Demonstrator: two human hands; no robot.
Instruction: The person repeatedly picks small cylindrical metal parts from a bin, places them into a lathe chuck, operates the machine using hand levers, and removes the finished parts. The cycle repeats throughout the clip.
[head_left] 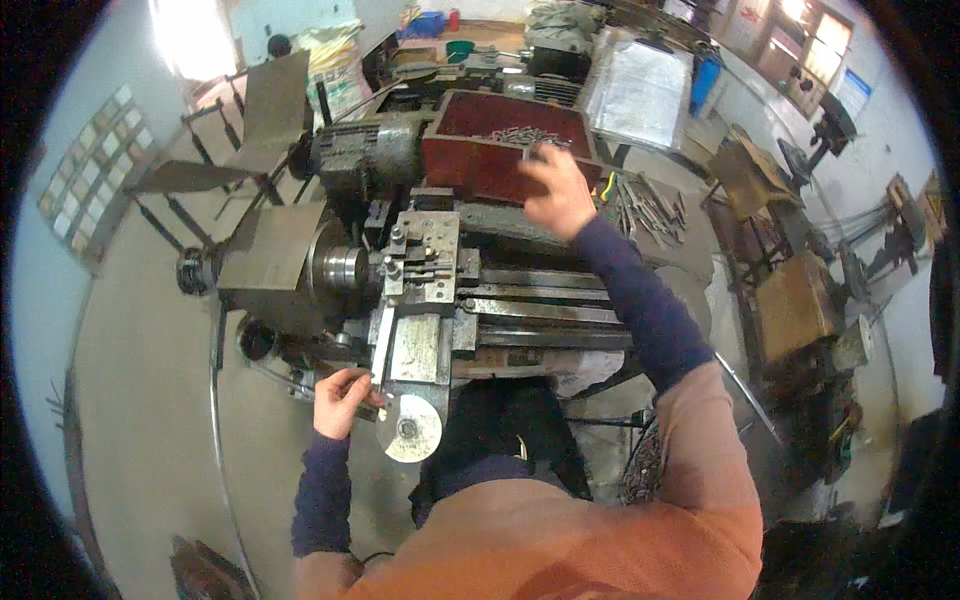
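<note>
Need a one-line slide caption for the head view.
Right hand reaches into red tray; left hand grips lathe handle.

Metalworking shop: a worn lathe [430,270] is occupying the centre, a red bin of metal parts [505,140] is sitting behind it, loose rods [650,205] are lying nearby, concrete floor [150,400].

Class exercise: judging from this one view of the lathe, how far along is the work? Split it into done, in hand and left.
Done: nothing finished can be told apart. In hand: the right hand reaches a small dark piece at the red metal tray of grey metal parts, while the left hand grips the handle beside the round silver handwheel. Left: the lathe's steel chuck seems to be empty, and many parts wait.
</note>
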